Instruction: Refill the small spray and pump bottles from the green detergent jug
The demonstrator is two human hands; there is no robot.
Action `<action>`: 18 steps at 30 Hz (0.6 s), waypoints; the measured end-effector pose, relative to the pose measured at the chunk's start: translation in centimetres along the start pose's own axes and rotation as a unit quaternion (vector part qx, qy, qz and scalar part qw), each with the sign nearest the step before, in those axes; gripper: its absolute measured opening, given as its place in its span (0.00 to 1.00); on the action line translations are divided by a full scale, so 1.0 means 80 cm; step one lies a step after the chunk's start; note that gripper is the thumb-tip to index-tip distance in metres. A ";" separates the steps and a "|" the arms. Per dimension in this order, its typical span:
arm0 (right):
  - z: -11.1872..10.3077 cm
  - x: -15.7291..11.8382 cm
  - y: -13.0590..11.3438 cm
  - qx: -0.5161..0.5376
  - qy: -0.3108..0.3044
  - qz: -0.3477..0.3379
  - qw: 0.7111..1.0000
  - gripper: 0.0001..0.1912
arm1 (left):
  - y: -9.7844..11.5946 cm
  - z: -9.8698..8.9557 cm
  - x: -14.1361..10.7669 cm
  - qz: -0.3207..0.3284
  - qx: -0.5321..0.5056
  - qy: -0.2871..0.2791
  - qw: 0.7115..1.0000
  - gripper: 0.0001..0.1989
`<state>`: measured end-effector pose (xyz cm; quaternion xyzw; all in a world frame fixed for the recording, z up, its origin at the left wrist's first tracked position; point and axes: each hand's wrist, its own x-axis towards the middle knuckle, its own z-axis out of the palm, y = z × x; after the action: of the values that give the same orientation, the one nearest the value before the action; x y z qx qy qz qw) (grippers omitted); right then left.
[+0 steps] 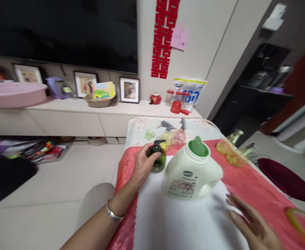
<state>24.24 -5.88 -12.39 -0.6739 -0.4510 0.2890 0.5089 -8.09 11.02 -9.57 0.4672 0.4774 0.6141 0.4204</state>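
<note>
My left hand (145, 162) grips a dark green pump bottle (158, 164) near its neck, thumb in front and fingers behind. The bottle is upright with a black pump head. Just right of it stands a large pale green detergent jug (194, 175) with a green spout in its uncapped mouth. My right hand (251, 220), slightly blurred, is right of the jug and apart from it, its fingers spread with nothing between them. Behind the pump bottle are a yellow spray bottle (167, 137) and a pink spray bottle (179, 138).
A white sheet (178, 225) lies over the red cloth (242, 180) on the table. Two bottles of yellow liquid (237, 158) stand at the right edge. A round object (302, 222) sits at the near right. A low cabinet (76, 118) runs behind.
</note>
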 end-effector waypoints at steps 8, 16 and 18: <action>-0.046 0.178 0.026 -0.055 0.170 0.040 0.983 0.52 | -0.064 0.043 0.042 0.002 0.018 -0.036 0.999 0.23; -0.052 0.305 0.067 -0.074 0.192 0.079 0.976 0.38 | -0.083 0.044 0.044 0.055 0.064 -0.047 0.995 0.26; -0.046 0.313 0.067 -0.080 0.187 0.071 0.977 0.45 | -0.083 0.042 0.044 0.084 0.089 -0.060 0.991 0.26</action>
<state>39.70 14.79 -14.55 -0.7846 -0.3204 0.1560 0.5073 -5.05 16.30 -15.15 0.5772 0.4632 0.5730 0.3520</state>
